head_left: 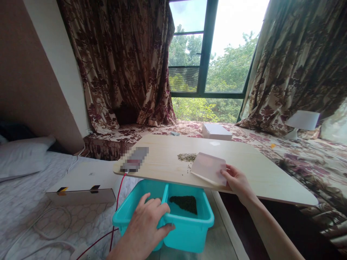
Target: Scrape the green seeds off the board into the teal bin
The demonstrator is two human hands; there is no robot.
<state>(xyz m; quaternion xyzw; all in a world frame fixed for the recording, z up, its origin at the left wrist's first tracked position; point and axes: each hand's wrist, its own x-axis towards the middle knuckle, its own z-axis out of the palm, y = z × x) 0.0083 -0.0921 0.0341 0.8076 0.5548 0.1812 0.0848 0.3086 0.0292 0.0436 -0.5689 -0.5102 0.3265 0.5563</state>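
My left hand (pixel 149 224) grips the turquoise two-compartment bin (pixel 188 233) at the front end of its divider, thumb down the outer wall and fingers over the rim. A heap of small dark green beans (pixel 187 203) lies in the right compartment; my hand hides much of the left one. My right hand (pixel 237 180) is closed on the right edge of a pale translucent plastic sheet (pixel 208 168), which rests tilted on the wooden tabletop (pixel 165 151). At the sheet's left edge is a patch of beans (pixel 186 157), with a few strays nearer the table edge.
A blurred phone (pixel 135 159) with a red cable (pixel 120 191) lies on the table's left end. A white box (pixel 84 184) sits on the bed. Behind the table are another white box (pixel 217 131) and a lamp (pixel 303 121).
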